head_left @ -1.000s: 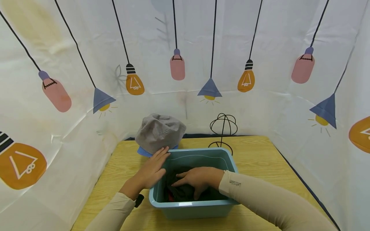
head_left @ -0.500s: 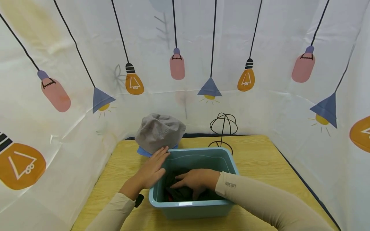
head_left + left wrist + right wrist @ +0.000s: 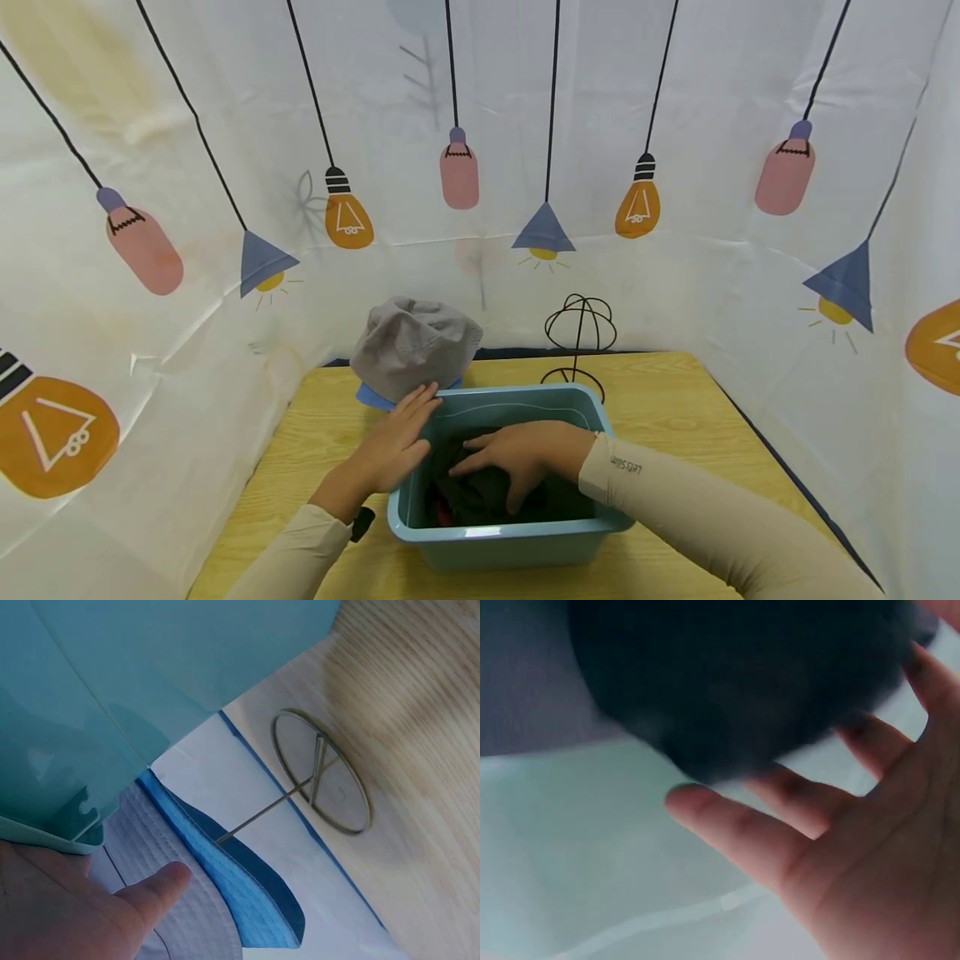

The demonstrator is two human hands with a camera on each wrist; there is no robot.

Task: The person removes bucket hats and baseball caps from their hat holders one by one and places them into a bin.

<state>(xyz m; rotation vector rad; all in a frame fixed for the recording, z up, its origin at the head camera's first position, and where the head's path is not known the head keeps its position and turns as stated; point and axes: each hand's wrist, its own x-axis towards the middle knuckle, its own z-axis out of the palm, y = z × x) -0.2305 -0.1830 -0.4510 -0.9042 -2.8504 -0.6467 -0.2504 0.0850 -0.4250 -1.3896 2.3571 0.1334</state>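
Observation:
A pale blue-green plastic tub [image 3: 510,548] stands on the table with dark cloth [image 3: 478,496] inside and a bit of red [image 3: 444,511] showing. My right hand [image 3: 525,457] reaches down into it, fingers spread over the cloth. In the right wrist view, the fingers of that hand [image 3: 870,825] lie at the rounded edge of a dark cloth piece [image 3: 735,682]. My left hand [image 3: 384,446] rests along the tub's left rim, fingers straight. Just past its fingertips sits a grey bucket hat [image 3: 416,342] with a blue underside [image 3: 247,889].
Behind the tub stands a black wire hat stand [image 3: 577,333] with a domed top and ring base [image 3: 322,772]. Wood-patterned table [image 3: 667,400] surrounds the tub. White sheets [image 3: 480,83] printed with lamps hang around the back and sides.
My right hand has dipped a little into the tub, then come up slightly, and the dark cloth under it has shifted. The left hand has stayed at the rim.

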